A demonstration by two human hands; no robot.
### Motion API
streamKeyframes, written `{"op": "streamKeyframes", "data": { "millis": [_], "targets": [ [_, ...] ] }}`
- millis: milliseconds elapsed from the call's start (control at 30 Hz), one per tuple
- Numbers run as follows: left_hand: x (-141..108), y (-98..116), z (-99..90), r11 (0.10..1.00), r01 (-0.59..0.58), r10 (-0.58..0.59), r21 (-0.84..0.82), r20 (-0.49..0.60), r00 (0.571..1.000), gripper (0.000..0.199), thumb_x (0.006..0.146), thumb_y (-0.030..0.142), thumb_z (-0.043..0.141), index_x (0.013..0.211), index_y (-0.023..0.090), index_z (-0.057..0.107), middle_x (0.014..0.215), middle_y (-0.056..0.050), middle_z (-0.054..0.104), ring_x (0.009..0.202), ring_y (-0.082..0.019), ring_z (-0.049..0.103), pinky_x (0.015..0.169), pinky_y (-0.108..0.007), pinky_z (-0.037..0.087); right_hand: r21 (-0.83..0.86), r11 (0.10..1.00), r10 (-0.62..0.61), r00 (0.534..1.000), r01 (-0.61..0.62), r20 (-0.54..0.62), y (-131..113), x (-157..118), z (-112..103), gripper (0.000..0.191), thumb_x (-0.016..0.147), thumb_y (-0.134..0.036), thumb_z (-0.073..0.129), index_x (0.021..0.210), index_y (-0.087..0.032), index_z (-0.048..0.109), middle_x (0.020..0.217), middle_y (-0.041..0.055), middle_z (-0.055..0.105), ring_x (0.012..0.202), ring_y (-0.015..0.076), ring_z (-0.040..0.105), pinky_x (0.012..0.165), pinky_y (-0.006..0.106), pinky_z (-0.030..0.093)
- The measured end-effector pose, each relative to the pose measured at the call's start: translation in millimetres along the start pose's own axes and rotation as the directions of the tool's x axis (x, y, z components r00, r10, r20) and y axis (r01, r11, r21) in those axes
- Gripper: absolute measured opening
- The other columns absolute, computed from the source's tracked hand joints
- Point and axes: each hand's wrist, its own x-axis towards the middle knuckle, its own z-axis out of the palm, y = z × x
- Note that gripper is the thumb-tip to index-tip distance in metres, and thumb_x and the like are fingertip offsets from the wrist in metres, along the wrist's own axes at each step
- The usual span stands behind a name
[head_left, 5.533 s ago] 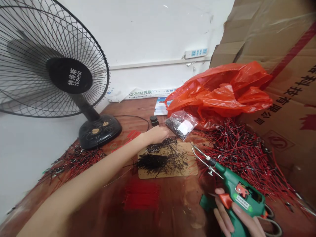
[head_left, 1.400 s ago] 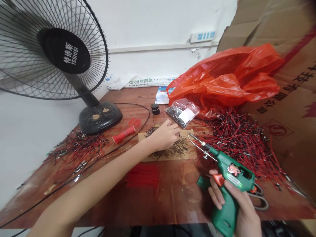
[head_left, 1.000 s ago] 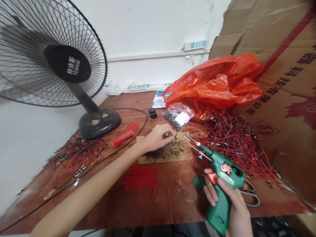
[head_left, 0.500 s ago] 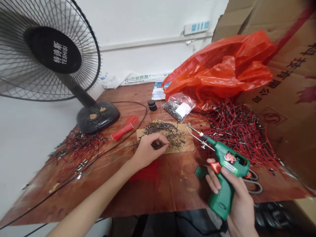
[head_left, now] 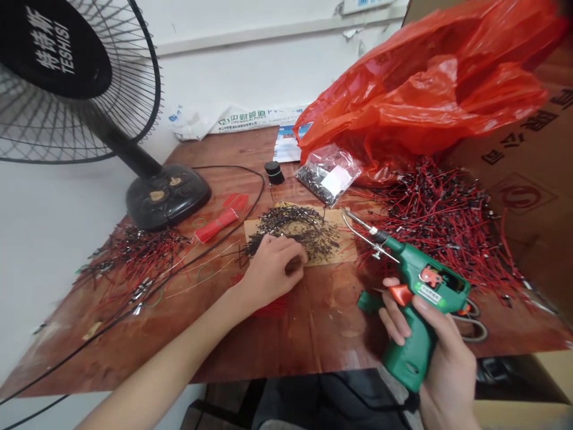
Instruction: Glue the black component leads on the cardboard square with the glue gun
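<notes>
Left of the cardboard sheet (head_left: 345, 237): red bundle (head_left: 218, 226). At the sheet's near-left edge, your left hand (head_left: 276, 266) curls above loose red wires (head_left: 272, 307); can't tell if it pinches anything. Black wires (head_left: 290, 217) on the sheet lie just beyond it, the nearer hand. Right of the sheet, your right hand (head_left: 443, 349) wraps the green soldering gun (head_left: 412, 349), its barrel slanting toward the sheet's far-right corner.

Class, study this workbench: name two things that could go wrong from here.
The green pistol-shaped soldering gun, held in the right hand, has its metal tip near the flat tan board; if hot, that might scorch it.
The left hand, close to the loose thin black wires, might scatter them.
</notes>
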Motion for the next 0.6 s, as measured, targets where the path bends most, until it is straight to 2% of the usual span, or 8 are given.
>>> {"op": "streamKeyframes", "data": {
  "millis": [133, 233, 500, 600],
  "targets": [
    [-1, 5, 0.4, 0.997, 0.028, -0.028, 0.072, 0.003, 1.000, 0.021, 0.086, 0.014, 0.052, 0.102, 0.023, 0.062, 0.094, 0.003, 0.068, 0.090, -0.013, 0.056, 0.082, -0.034, 0.029, -0.006, 1.000, 0.012, 1.000, -0.012, 0.011, 0, 1, -1, 0.019, 0.091, -0.015, 0.053, 0.095, -0.016, 0.072, 0.104, 0.0133, 0.067, 0.052, 0.0073, 0.043, 0.044, 0.024, 0.032],
    [-1, 7, 0.9, 0.994, 0.037, -0.038, 0.103, 0.006, 0.999, 0.028, 0.087, 0.018, 0.052, 0.112, 0.024, 0.063, 0.095, 0.001, 0.069, 0.091, -0.015, 0.055, 0.082, -0.036, 0.027, -0.015, 1.000, 0.020, 1.000, -0.020, 0.018, 0, 0, -1, 0.019, 0.091, -0.015, 0.054, 0.097, -0.016, 0.072, 0.100, 0.0125, 0.067, 0.052, 0.0075, 0.043, 0.044, 0.024, 0.032],
    [2, 15, 3.4, 0.980, 0.027, -0.026, 0.197, -0.010, 1.000, 0.024, 0.092, 0.033, 0.053, 0.104, 0.022, 0.070, 0.093, -0.004, 0.069, 0.089, -0.018, 0.053, 0.081, -0.039, 0.025, -0.032, 0.999, 0.026, 1.000, -0.026, 0.007, -2, 0, 2, 0.017, 0.090, -0.016, 0.056, 0.094, -0.016, 0.072, 0.100, 0.0121, 0.066, 0.052, 0.0080, 0.042, 0.044, 0.025, 0.031],
    [4, 16, 6.1, 0.974, 0.010, -0.011, 0.228, 0.000, 1.000, 0.025, 0.097, 0.032, 0.048, 0.095, 0.021, 0.070, 0.093, -0.004, 0.068, 0.088, -0.017, 0.052, 0.081, -0.039, 0.025, -0.018, 0.999, 0.043, 0.999, -0.043, 0.008, -2, 0, 2, 0.018, 0.090, -0.016, 0.056, 0.096, -0.015, 0.073, 0.092, 0.0104, 0.064, 0.053, 0.0083, 0.041, 0.044, 0.024, 0.032]
  ]
}}
